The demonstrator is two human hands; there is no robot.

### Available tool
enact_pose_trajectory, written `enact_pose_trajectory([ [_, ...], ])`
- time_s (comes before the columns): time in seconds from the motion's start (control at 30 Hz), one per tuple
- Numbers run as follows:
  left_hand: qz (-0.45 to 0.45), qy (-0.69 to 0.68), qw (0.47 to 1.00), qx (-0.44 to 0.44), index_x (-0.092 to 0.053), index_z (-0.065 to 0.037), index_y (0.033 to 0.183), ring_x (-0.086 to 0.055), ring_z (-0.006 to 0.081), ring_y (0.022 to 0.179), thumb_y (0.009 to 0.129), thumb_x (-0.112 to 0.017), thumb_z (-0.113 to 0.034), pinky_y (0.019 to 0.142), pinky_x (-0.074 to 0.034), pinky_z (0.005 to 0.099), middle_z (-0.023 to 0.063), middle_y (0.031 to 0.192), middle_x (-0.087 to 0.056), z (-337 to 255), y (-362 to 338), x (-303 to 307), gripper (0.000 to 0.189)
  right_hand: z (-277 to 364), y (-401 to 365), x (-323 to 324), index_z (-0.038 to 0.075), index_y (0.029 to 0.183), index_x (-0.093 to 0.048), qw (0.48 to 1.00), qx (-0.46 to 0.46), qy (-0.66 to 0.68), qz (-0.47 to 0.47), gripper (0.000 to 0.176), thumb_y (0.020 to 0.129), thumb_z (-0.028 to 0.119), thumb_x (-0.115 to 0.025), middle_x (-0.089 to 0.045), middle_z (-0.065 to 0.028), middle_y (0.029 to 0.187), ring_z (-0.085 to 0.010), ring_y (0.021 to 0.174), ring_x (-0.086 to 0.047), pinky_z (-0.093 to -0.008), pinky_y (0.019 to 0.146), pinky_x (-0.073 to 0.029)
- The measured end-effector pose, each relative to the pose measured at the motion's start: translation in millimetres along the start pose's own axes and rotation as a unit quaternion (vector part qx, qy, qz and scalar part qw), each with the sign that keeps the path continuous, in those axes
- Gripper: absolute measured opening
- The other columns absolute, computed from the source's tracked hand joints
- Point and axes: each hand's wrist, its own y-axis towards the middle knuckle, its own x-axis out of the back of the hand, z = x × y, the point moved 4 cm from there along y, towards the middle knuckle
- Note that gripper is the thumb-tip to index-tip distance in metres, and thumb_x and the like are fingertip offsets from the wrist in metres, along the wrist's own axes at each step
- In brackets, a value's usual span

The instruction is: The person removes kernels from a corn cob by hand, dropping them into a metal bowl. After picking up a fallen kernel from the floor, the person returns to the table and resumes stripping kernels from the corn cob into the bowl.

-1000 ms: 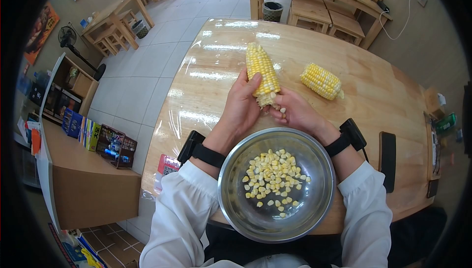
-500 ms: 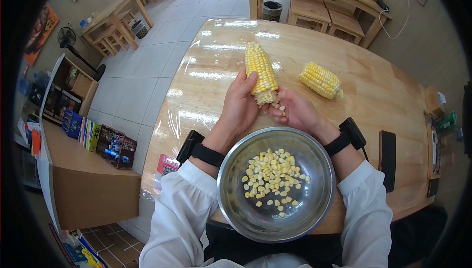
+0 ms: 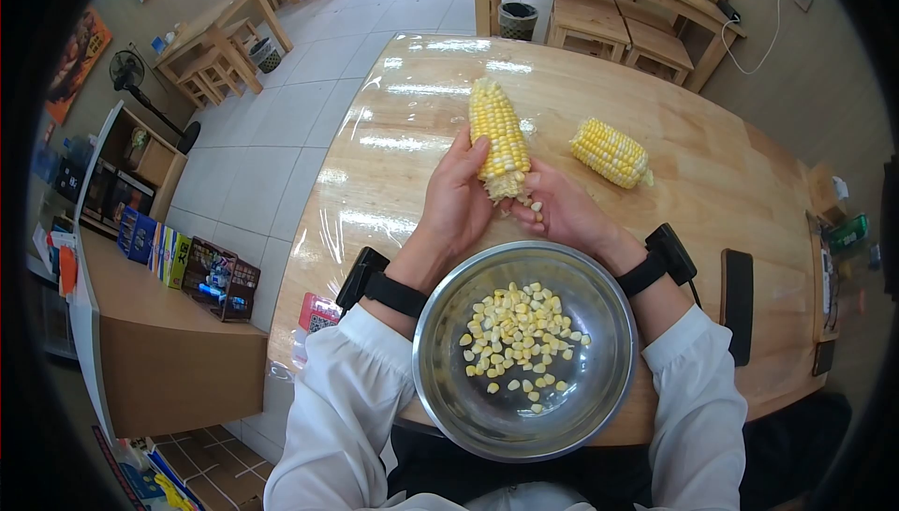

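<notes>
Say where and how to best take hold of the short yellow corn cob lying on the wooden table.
I'd take the short yellow corn cob around its middle, from above, closing across its two long flanks: it lies on its side, roughly cylindrical, with both flanks exposed.

Your bowl (image 3: 607,399): metal, smooth, shiny. Your table (image 3: 421,99): wood, pale-grained, glossy under clear plastic film at its left side. Your sleeves (image 3: 342,399): white cloth, soft, matt. Your wrist straps (image 3: 397,296): black, matt.
</notes>
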Motion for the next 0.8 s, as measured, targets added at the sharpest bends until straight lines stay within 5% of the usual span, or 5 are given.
enact_pose_trajectory([
  [0.1, -0.023, 0.017, 1.000, -0.012, -0.033, -0.005, 0.129, -0.055, 0.0229, 0.097, 0.096, -0.037, -0.020, 0.077, -0.049, 0.0379, 0.0115, 0.112, -0.052, 2, 2, 5, 0.036, -5, 1, 4, 0.004, 0.110, -0.043, 0.999, -0.010, -0.018, -0.030, 0.024, 0.094, 0.020, -0.041, -0.049, -0.0048, 0.086, -0.0042, 0.059, -0.039, -0.0168, 0.048, -0.032],
  [0.47, 0.013, 0.016, 1.000, 0.022, -0.039, -0.005, 0.128, -0.056, 0.0188, 0.092, 0.093, -0.039, -0.031, 0.063, -0.047, 0.0296, 0.0087, 0.108, -0.054, 1, 0, 8, 0.043, -6, 1, 5, 0.005, 0.115, -0.042, 0.999, -0.013, 0.038, 0.007, 0.029, 0.094, 0.025, -0.044, -0.053, -0.0063, 0.088, -0.0036, 0.058, -0.038, -0.0146, 0.048, -0.031],
  [0.67, -0.057, 0.051, 0.997, -0.019, -0.038, -0.005, 0.129, -0.055, 0.0184, 0.095, 0.095, -0.038, -0.036, 0.069, -0.048, 0.0302, 0.0090, 0.111, -0.053, 3, 1, 2, 0.046, -4, 0, 8, 0.006, 0.118, -0.040, 0.999, 0.008, -0.041, -0.013, 0.035, 0.094, 0.029, -0.048, -0.053, -0.0046, 0.089, -0.0022, 0.059, -0.039, -0.0137, 0.049, -0.031],
  [0.8, -0.013, 0.023, 1.000, 0.007, -0.038, -0.005, 0.129, -0.055, 0.0186, 0.097, 0.095, -0.039, -0.033, 0.075, -0.048, 0.0323, 0.0088, 0.112, -0.053, 4, 3, 10, 0.044, -2, -1, 4, 0.006, 0.122, -0.038, 0.996, 0.026, -0.087, -0.007, 0.037, 0.093, 0.026, -0.049, -0.051, -0.0037, 0.088, -0.0023, 0.060, -0.040, -0.0138, 0.049, -0.032],
])
